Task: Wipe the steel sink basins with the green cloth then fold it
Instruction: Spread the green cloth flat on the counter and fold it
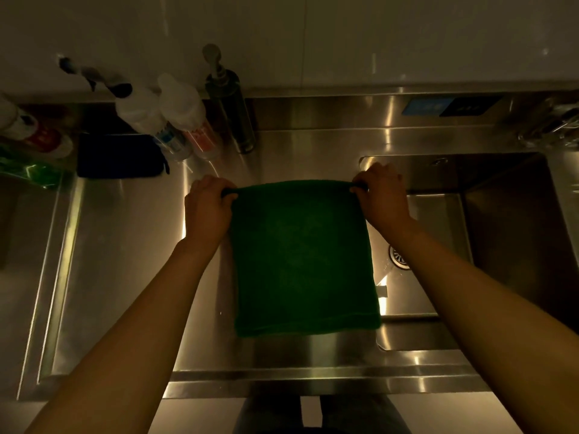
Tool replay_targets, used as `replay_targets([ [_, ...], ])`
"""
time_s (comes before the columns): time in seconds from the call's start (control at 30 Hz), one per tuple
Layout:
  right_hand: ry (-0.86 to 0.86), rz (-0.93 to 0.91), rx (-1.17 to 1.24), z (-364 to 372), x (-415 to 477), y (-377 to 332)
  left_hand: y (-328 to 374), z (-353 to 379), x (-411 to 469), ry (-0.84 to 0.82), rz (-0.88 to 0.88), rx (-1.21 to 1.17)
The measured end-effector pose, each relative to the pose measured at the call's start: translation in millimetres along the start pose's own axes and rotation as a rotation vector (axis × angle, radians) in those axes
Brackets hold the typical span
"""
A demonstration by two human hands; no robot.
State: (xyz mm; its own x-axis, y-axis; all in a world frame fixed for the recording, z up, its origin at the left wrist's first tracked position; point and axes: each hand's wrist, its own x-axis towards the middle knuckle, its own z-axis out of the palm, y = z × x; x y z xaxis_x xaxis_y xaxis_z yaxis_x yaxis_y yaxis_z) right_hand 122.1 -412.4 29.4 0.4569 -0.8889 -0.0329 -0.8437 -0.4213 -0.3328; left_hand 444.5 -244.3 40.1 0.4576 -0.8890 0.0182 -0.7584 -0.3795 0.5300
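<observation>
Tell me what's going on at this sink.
A person holds the cloth by its two far corners, left hand pinching the left one and right hand the right. It is spread over the steel just left of the deep basin. It looks ready for folding. Bottles stand at the back left.

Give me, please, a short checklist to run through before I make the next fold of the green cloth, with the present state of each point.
1. Left hand pinches the far left corner of the green cloth: ok.
2. Right hand pinches the far right corner: ok.
3. Far edge is stretched straight between the hands: ok.
4. Cloth is spread smooth, without bunching: ok.
5. Cloth is clear of the right basin: not ok, its right edge overlaps the basin's rim in this view.
6. Basins are wiped clean: cannot tell, the light is too dim.
</observation>
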Motion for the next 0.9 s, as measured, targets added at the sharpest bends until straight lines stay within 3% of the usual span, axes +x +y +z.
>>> replay_targets([
  [0.63, -0.157, -0.218, 0.012, -14, -234, 18, -16, -24, -246, -0.122, 0.2, 0.021],
  [0.9, -0.283, -0.161, -0.044, 5, -262, 22, -32, -1, -271, -0.283, 0.114, 0.139],
])
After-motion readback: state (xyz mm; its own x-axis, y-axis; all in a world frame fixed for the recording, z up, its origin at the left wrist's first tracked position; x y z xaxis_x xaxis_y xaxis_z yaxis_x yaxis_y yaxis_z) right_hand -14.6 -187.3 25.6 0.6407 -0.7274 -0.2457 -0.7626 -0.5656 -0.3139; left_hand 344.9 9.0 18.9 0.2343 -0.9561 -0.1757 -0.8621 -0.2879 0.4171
